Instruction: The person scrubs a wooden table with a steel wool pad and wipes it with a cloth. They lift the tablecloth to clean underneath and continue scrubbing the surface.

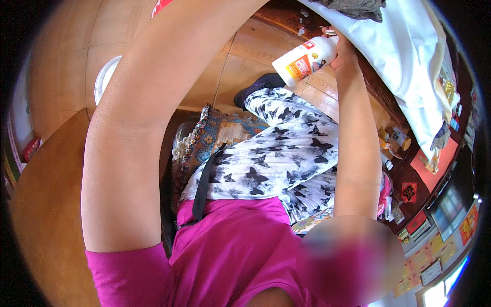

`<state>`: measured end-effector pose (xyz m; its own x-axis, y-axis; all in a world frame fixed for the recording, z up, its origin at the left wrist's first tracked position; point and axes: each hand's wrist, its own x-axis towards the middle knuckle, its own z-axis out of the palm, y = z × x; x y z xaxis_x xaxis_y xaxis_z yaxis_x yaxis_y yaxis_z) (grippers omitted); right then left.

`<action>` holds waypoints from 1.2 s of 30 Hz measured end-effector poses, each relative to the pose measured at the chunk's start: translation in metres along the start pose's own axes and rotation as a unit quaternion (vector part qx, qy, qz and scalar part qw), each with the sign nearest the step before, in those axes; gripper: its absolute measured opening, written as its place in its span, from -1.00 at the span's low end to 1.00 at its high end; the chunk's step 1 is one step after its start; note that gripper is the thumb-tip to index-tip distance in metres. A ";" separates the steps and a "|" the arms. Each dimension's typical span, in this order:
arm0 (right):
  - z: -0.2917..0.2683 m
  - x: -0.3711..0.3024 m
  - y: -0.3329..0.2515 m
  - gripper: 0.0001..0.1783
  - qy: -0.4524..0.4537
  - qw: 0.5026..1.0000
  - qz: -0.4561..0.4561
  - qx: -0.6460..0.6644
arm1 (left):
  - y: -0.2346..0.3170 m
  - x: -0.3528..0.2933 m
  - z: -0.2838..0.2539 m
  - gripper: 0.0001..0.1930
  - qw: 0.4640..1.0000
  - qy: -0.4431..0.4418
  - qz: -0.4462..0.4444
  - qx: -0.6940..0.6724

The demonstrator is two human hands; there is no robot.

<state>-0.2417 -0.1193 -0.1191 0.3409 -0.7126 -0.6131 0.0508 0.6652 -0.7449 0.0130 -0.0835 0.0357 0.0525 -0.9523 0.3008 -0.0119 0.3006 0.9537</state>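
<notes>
My right hand [344, 50] is wrapped round the neck end of a white plastic bottle [305, 60] with an orange and red label. The bottle lies tilted, its base down to the left, and a small white piece, perhaps a nozzle or trigger, shows by the fingers. My left arm [128, 123] reaches up across the view and leaves it at the top edge, so the left hand is out of sight. At the top right, a dark grey shaggy cloth-like thing [353, 7] lies against a white sheet [404, 56]. Beneath the hand is a dark wooden edge.
My legs, in butterfly-print trousers [286, 138], rest over a patterned seat mat [230, 125]. Tiled floor [215, 66] spreads ahead, with a white round-rimmed thing [105, 79] at left. A brown rounded surface [51, 204] stands left. Jars [400, 138] and a screen [452, 194] are at right.
</notes>
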 end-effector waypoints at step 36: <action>-0.164 -0.077 -0.041 -0.65 0.262 0.964 -0.005 -0.034 | 0.007 -0.001 -0.001 -0.54 0.999 -0.018 -0.027 -0.003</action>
<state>-0.4242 -0.1281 -0.0845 -0.1821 -0.7457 -0.6409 -0.0165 0.6540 -0.7563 0.0137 -0.0804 0.0419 0.0172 -0.9682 0.2498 -0.0046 0.2497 0.9683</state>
